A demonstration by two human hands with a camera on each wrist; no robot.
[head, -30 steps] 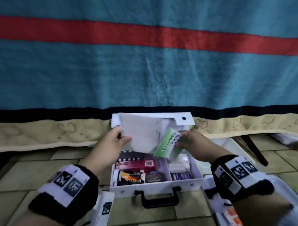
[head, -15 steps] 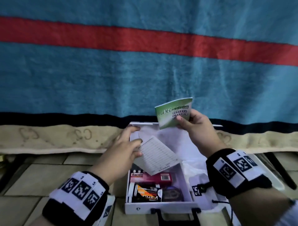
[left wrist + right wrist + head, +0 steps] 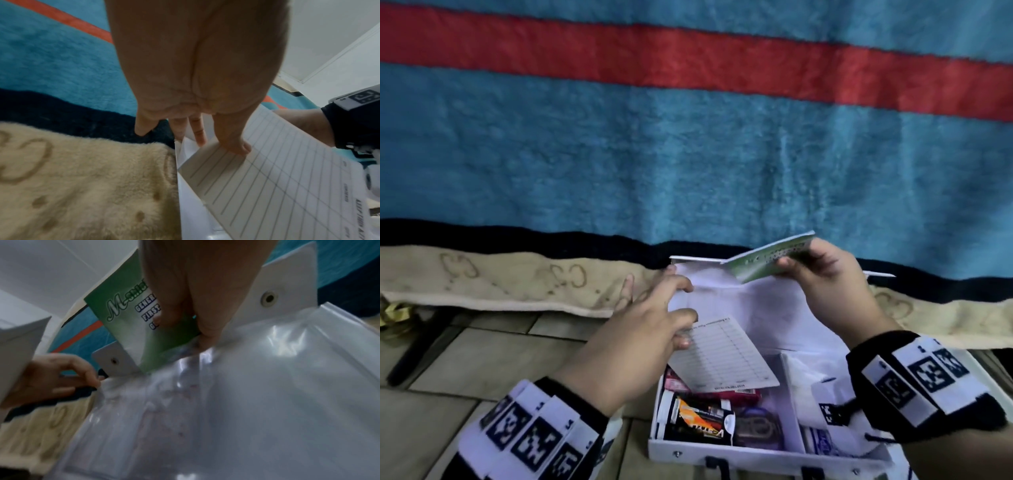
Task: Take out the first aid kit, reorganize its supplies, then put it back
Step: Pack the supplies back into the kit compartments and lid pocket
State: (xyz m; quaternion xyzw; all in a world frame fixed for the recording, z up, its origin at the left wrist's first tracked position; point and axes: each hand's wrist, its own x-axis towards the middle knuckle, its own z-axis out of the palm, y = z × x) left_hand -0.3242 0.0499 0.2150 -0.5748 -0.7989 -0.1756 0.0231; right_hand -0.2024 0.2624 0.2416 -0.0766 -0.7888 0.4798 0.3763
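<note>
The white first aid kit (image 3: pixel 722 455) lies open on the tiled floor, its lid (image 3: pixel 756 308) leaning back against the blanket. My left hand (image 3: pixel 681 311) pinches a lined paper sheet (image 3: pixel 726 356) by its upper corner, thumb on top (image 3: pixel 236 146), while other fingers reach the lid's left edge. My right hand (image 3: pixel 791 262) grips a green first aid booklet (image 3: pixel 763 263) at the lid's top edge. In the right wrist view the green booklet (image 3: pixel 127 318) meets the mouth of the lid's clear plastic pocket (image 3: pixel 246 402). A red box (image 3: pixel 739 397) and a black-orange box (image 3: pixel 698 421) lie inside.
A blue blanket with a red stripe (image 3: pixel 688 154) hangs behind the kit, with a beige fleece border (image 3: pixel 500 284) at floor level. A dark stick (image 3: pixel 417 353) lies on the tiles (image 3: pixel 482 359) at the left. White plastic packets (image 3: pixel 825 387) sit in the kit's right side.
My right hand has tilted the green booklet flatter and lowered it to the lid's top edge. My left hand still holds the lined sheet; its fingers have spread toward the lid's edge.
</note>
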